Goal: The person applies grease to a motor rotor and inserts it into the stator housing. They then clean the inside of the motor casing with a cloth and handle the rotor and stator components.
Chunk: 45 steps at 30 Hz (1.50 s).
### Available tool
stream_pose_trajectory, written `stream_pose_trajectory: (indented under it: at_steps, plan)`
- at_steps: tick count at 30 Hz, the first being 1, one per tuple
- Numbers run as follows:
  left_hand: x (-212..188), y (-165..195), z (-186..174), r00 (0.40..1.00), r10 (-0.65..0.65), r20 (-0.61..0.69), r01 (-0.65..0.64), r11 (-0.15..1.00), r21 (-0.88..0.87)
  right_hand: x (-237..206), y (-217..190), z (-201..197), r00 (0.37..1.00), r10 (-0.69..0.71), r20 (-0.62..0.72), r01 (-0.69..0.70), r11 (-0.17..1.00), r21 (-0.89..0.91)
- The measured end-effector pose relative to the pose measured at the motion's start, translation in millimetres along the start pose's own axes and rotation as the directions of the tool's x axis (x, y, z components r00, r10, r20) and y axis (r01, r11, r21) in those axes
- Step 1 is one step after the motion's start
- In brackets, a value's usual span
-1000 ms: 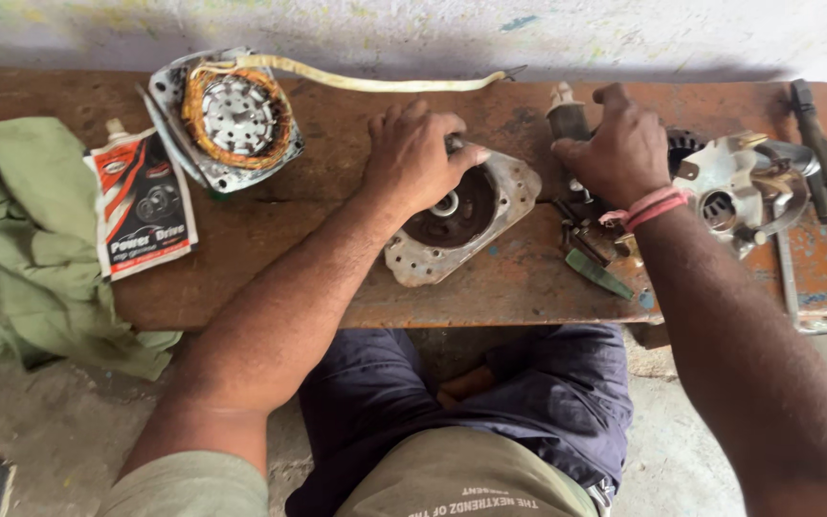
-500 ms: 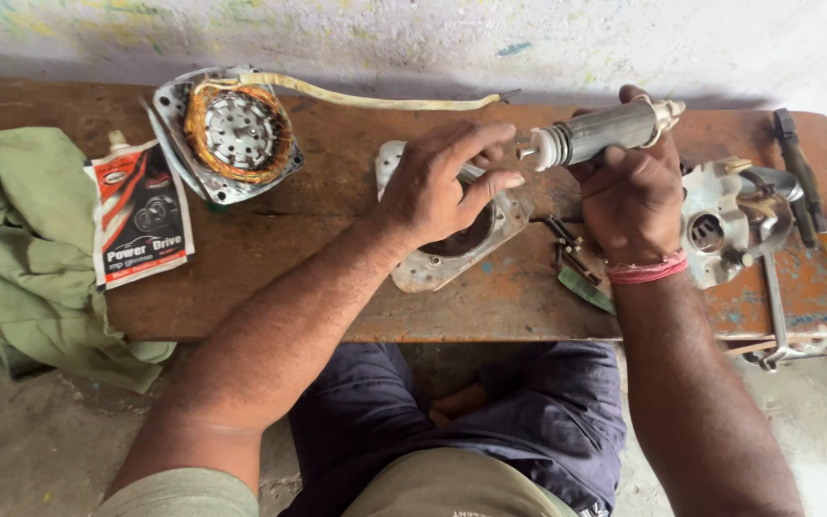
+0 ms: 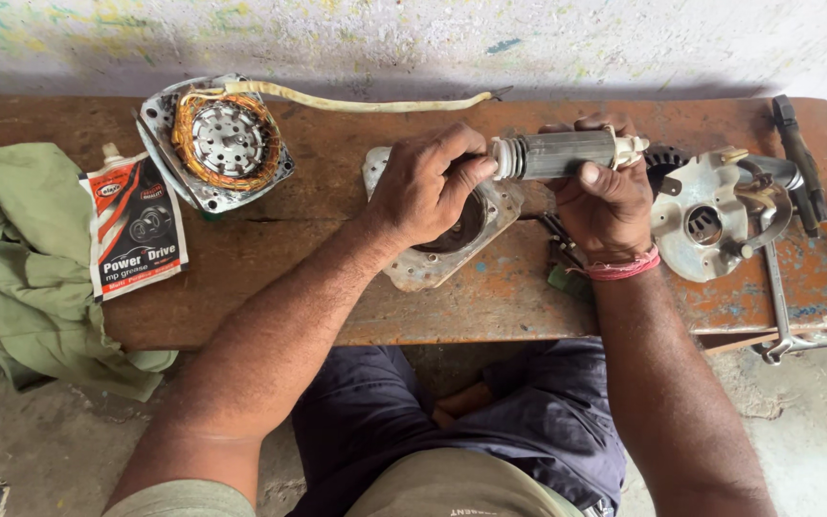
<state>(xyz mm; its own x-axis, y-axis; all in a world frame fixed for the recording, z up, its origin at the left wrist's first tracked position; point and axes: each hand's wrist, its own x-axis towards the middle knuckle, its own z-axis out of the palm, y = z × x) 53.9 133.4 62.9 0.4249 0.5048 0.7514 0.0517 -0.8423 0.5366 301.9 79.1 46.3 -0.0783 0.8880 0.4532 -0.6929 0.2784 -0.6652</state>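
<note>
Right hand [image 3: 607, 203] clamps the motor rotor [image 3: 557, 154] mid-body; left hand [image 3: 423, 187] fingers pinch its shaft end: heavy, rigid, likely greasy.

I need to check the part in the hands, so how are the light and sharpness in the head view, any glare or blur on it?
Head view: soft, even daylight, only faint shadows along the back of the wooden bench; the grey cylindrical rotor held between left hand and right hand is sharp, without glare; the stator with copper windings is also crisp; slight wide-angle bending at the edges.
</note>
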Motion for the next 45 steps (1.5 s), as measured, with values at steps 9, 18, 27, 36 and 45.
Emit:
stream_pose_trajectory:
  at_steps: [9, 18, 27, 36, 45]
  plan:
    - [-2, 9, -2, 1.0, -0.017, -0.013, 0.018, 0.999, 0.032, 2, 5, 4, 1.0, -0.001, 0.023, 0.001, 1.0, 0.03]
    - [-1, 3, 0, 0.993, -0.114, -0.011, 0.114, 0.992, 0.045, 0, 8, 6, 1.0, -0.005, 0.0, 0.005, 1.0, 0.021]
    - [-3, 3, 0, 0.991, -0.117, -0.063, 0.115, 0.993, -0.023, -1, 8, 12, 1.0, -0.023, 0.006, 0.023, 1.0, -0.002]
    - [-4, -12, 5, 0.793, -0.594, 0.136, 0.572, 0.647, -0.505, -2, 8, 13, 1.0, -0.017, 0.015, 0.018, 0.996, -0.089]
    - [0, -5, -6, 0.999, -0.024, 0.029, 0.024, 1.0, -0.003, -3, 7, 13, 0.999, -0.039, -0.021, 0.038, 0.999, -0.039]
